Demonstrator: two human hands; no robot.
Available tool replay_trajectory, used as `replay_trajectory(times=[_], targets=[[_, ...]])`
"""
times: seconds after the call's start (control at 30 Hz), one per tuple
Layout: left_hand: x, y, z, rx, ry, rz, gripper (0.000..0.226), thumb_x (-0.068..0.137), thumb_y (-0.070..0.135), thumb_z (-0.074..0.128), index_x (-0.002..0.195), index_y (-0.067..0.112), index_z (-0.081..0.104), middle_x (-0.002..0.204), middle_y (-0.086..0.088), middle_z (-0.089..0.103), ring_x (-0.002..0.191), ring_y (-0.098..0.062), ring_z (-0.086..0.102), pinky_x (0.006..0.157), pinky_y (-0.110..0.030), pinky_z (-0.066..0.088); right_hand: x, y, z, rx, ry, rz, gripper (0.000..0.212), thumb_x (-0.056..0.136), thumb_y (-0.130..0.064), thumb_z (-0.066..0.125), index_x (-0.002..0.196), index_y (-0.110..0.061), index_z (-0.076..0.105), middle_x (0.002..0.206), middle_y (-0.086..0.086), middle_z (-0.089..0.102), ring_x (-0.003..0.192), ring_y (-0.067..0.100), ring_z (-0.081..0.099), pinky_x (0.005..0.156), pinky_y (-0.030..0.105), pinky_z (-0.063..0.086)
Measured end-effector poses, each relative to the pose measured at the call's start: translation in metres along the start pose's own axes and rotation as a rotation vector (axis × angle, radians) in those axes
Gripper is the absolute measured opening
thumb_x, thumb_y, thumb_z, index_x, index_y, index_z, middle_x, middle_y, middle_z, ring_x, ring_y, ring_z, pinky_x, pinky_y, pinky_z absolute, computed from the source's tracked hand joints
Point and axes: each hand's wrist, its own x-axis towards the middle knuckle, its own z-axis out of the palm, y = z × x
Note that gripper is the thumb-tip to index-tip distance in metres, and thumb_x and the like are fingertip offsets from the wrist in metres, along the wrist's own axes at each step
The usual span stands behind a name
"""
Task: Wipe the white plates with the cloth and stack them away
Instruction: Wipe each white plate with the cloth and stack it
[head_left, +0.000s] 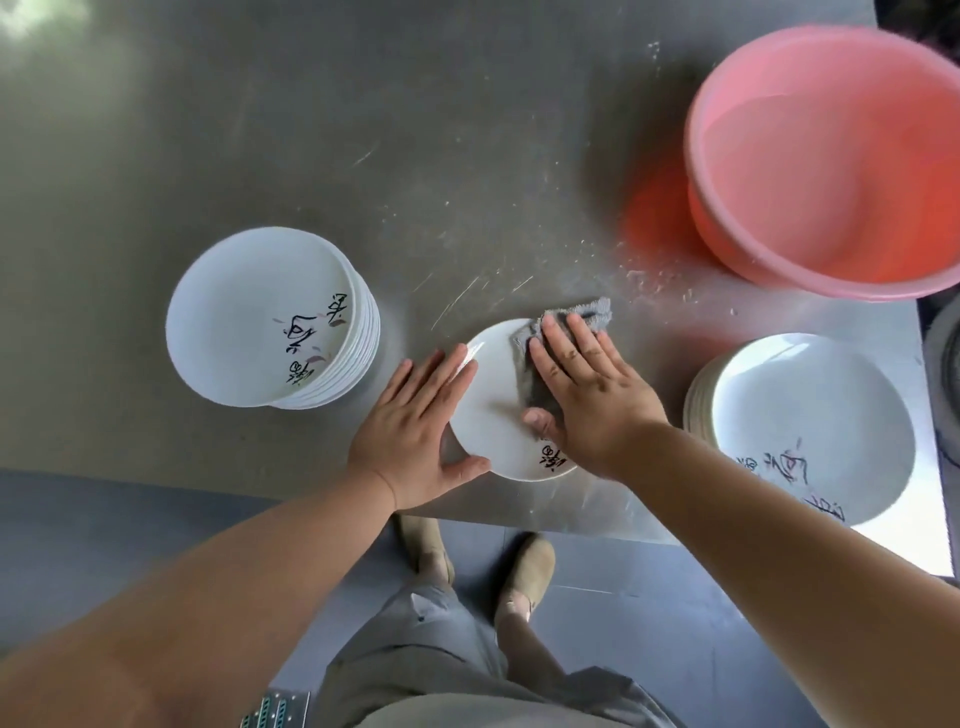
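Plate (493, 410) under cloth (584, 313), right hand (589, 397)

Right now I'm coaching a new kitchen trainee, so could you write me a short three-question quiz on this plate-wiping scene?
1. True or false: the right hand presses the grey cloth flat onto the single white plate.
2. The left hand: A) lifts that plate up; B) steadies that plate's left edge; C) holds the cloth.
3. Fill in: the pink basin stands on the steel table's far ___ side.
Key: 1 true; 2 B; 3 right.
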Motion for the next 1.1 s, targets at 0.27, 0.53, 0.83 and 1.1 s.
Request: replay_trajectory(times=[0.27, 0.53, 0.83, 1.1], targets=[[-0.001, -0.001, 0.006, 0.0, 0.032, 0.024, 0.106, 0.083, 0.077, 0.055, 0.168, 0.029, 0.013, 0.176, 0.003, 0.005, 0.16, -0.029, 0.021, 0.127, -0.057, 0.02, -0.071, -0.024, 0.03, 0.149, 0.036, 0.062, 0.097, 0.097, -0.077, 0.016, 0.165, -0.009, 0.023, 0.174, 0.012, 0.005, 0.16, 0.029, -0.014, 0.13, 0.042, -0.005], [0.001, 0.0, 0.003, 0.0, 0.047, 0.009, 0.097, 0.086, 0.075, 0.054, 0.166, 0.028, 0.024, 0.176, 0.002, 0.005, 0.159, -0.028, 0.024, 0.128, -0.055, 0.018, -0.024, -0.008, 0.014, 0.113, 0.0, 0.085, 0.094, 0.097, -0.072, 0.015, 0.167, -0.013, -0.002, 0.172, 0.006, -0.022, 0.154, 0.024, -0.034, 0.128, 0.041, -0.014], [0.001, 0.002, 0.002, 0.005, 0.015, -0.026, 0.098, 0.086, 0.078, 0.049, 0.166, 0.028, 0.022, 0.176, 0.005, -0.001, 0.16, -0.026, 0.02, 0.13, -0.051, 0.014, -0.063, -0.019, 0.031, 0.137, -0.008, 0.033, 0.095, 0.094, -0.076, 0.007, 0.168, -0.017, 0.001, 0.174, 0.003, -0.018, 0.155, 0.02, -0.032, 0.125, 0.037, -0.018], [0.0, 0.009, -0.006, 0.004, -0.043, -0.093, 0.097, 0.084, 0.085, 0.042, 0.165, 0.033, 0.025, 0.176, 0.008, -0.001, 0.16, -0.025, 0.02, 0.13, -0.053, 0.012, -0.071, -0.064, 0.038, 0.174, -0.012, 0.166, 0.101, 0.092, -0.077, 0.001, 0.165, -0.008, -0.003, 0.171, 0.017, -0.02, 0.152, 0.031, -0.038, 0.127, 0.05, -0.014]])
